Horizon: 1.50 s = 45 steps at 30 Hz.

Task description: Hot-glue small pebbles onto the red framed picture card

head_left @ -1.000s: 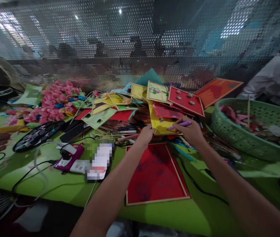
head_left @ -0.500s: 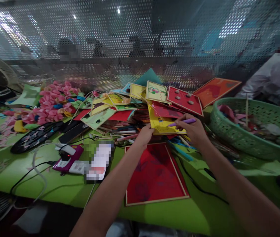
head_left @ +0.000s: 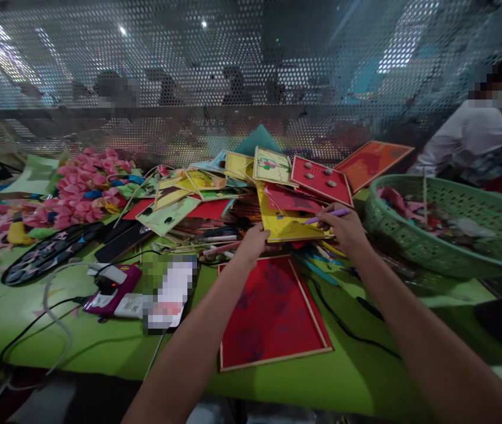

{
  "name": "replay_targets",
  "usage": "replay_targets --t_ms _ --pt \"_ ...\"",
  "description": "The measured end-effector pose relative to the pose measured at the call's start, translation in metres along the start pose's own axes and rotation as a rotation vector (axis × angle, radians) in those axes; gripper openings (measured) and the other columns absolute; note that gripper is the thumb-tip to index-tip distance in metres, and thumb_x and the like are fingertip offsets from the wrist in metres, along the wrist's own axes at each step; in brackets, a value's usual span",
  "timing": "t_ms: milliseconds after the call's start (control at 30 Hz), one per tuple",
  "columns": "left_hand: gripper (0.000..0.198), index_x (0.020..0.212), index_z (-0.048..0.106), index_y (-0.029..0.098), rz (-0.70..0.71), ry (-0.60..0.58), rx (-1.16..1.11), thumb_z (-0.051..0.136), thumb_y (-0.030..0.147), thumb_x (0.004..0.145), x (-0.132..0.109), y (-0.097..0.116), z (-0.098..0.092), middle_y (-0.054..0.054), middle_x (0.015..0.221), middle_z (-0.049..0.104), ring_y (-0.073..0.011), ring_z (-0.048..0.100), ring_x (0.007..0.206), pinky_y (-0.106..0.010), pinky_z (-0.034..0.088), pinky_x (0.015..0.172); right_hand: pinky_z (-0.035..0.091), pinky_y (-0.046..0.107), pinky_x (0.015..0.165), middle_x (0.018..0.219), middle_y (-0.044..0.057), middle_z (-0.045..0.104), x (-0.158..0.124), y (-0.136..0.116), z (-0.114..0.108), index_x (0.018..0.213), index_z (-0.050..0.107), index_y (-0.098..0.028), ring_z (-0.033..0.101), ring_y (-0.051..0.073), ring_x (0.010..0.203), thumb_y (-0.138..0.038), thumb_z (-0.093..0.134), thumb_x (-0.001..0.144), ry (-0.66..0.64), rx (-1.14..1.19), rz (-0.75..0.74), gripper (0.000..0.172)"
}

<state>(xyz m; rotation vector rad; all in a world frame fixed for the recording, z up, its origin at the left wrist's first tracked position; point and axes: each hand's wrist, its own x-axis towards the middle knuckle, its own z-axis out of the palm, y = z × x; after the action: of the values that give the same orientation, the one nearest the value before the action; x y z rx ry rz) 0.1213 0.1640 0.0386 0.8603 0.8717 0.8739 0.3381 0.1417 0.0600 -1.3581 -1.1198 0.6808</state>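
Slim pen (head_left: pixel 338 212) shifted rightward, right hand (head_left: pixel 344 227) gripping it, left hand (head_left: pixel 253 240) pinching flat yellow card (head_left: pixel 284 229).

On the tabletop (head_left: pixel 122 353), a panel (head_left: pixel 273 318) lies in front of the heaped cards (head_left: pixel 269 166), with the phone (head_left: pixel 174 288) to its left and the power strip (head_left: pixel 121 282) left of that. Flowers (head_left: pixel 94 179) sit left of the cards, the basket (head_left: pixel 414 238) right, and the mesh (head_left: pixel 215 50) stands behind.
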Motion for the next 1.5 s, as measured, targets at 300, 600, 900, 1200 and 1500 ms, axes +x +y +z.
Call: replay_targets --t_ms 300,600,900,1200,1500 --pt "0.041 0.114 0.066 0.013 -0.022 0.016 0.029 0.049 0.006 0.077 -0.004 0.003 0.001 -0.009 0.094 0.078 -0.0208 0.074 0.086 -0.034 0.059 0.081 0.045 0.025 0.053 0.055 0.0 0.062 -0.003 -0.002 0.003 0.068 0.059 -0.02 0.054 0.014 0.052 -0.039 0.073 0.061 -0.059 -0.039 0.011 0.025" --pt "0.04 0.112 0.068 0.015 -0.018 0.014 0.04 0.051 0.007 0.076 -0.004 0.003 0.0 -0.007 0.089 0.078 -0.0218 0.074 0.086 -0.034 0.059 0.081 0.044 0.026 0.052 0.053 -0.001 0.06 -0.004 -0.007 0.004 0.067 0.057 -0.021 0.053 0.014 0.051 -0.039 0.071 0.06 -0.086 -0.072 0.023 0.023" --pt "0.04 0.112 0.068 0.016 -0.028 0.013 0.032 0.052 0.008 0.075 -0.002 0.003 0.0 -0.007 0.092 0.079 -0.0226 0.075 0.087 -0.035 0.059 0.082 0.042 0.023 0.048 0.052 -0.001 0.061 -0.001 -0.001 0.001 0.065 0.058 -0.02 0.054 0.014 0.049 -0.034 0.071 0.061 -0.066 -0.114 0.046 0.02" --pt "0.04 0.116 0.067 0.016 -0.025 0.023 0.043 0.053 0.008 0.078 -0.002 0.002 -0.002 -0.006 0.088 0.078 -0.0207 0.074 0.081 -0.034 0.059 0.079 0.039 0.023 0.045 0.049 -0.001 0.06 0.004 0.005 -0.004 0.063 0.058 -0.02 0.052 0.013 0.046 -0.033 0.068 0.059 -0.046 -0.152 0.074 0.017" --pt "0.041 0.118 0.064 0.013 -0.032 0.044 0.078 0.053 0.009 0.079 -0.001 0.001 -0.003 -0.01 0.093 0.079 -0.0207 0.075 0.075 -0.036 0.06 0.08 0.038 0.023 0.042 0.047 -0.001 0.059 0.007 0.006 -0.008 0.062 0.058 -0.02 0.051 0.014 0.044 -0.032 0.066 0.058 -0.019 -0.181 0.075 0.015"
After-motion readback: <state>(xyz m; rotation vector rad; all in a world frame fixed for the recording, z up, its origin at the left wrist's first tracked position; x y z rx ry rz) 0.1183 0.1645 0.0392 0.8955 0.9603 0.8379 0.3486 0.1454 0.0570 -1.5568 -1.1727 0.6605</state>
